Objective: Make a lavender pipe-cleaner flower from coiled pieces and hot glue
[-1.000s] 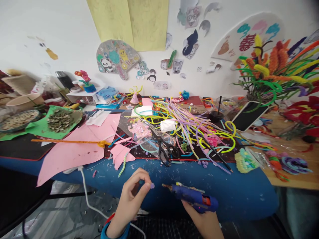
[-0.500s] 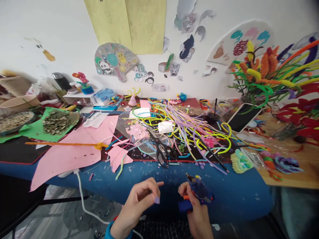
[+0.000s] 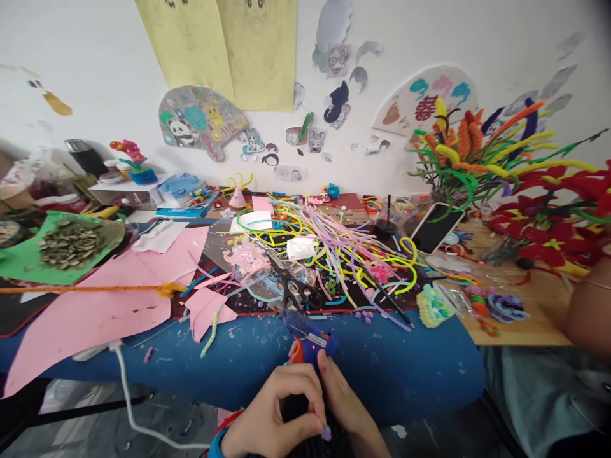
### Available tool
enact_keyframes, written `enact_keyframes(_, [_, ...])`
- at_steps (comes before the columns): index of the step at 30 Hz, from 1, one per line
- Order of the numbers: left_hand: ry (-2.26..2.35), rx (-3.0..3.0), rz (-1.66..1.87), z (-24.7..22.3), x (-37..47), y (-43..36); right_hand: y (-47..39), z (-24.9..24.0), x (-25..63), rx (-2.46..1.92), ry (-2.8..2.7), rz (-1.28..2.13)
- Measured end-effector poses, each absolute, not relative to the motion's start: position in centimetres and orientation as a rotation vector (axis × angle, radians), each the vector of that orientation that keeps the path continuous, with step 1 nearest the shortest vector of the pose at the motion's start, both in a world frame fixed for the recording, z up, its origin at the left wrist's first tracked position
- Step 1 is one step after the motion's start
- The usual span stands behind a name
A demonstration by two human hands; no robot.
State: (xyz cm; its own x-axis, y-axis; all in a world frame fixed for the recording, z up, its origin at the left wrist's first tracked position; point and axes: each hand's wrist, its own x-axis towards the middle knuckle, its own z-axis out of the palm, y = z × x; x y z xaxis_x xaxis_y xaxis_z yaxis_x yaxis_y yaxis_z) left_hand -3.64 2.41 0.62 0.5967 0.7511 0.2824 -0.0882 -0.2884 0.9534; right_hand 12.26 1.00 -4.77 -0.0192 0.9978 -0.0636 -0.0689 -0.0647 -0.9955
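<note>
Thumb and fingers of my left hand [image 3: 281,404] pinch a small light-purple piece [image 3: 326,433], low in the view near my lap. My right hand [image 3: 346,401] is closed around a blue glue gun [image 3: 312,337] with an orange trigger. The gun's nozzle points up and left toward the table edge. Both hands are close together, the left partly in front of the right. Beyond the glue gun, black-handled scissors [image 3: 298,289] lie on the table. Most of the right hand's fingers are hidden behind the left hand and the gun.
Many coloured pipe cleaners [image 3: 329,235] spread across the table. Pink sheets [image 3: 119,299] and a green sheet [image 3: 28,254] lie left. A phone [image 3: 436,228] leans at the right by pipe-cleaner flowers [image 3: 470,143]. Another person's arm [image 3: 592,305] shows at the right edge.
My hands have come together. The glue gun has moved left, in front of my left hand. The view has shifted right, and another person's arm now shows at the right.
</note>
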Motion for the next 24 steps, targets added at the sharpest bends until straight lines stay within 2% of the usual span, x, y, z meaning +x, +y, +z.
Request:
enact_keyframes(3, [0.633, 1.641, 1.097, -0.2, -3.7, 2.3, 1.6, -3.8, 14.9, -1.235, -1.364, 1.243])
enact_keyframes(7, [0.718, 1.645, 1.28, -0.2, -3.6, 2.5, 3.0, -3.7, 18.9, -1.689, -1.264, 0.346])
enact_keyframes(10, [0.79, 1.689, 1.347, 0.4, -3.2, 2.9, 4.4, -4.9, 20.5, -1.83, -1.373, 0.041])
enact_keyframes(19, [0.942, 1.678, 1.357, 1.3, -2.5, 3.6, 4.8, -6.0, 20.9, -1.807, -1.43, -0.041])
enact_keyframes(24, [1.051, 1.637, 1.327, 1.6, -2.5, 3.5, 4.1, -4.6, 18.6, -1.605, -1.278, 0.15])
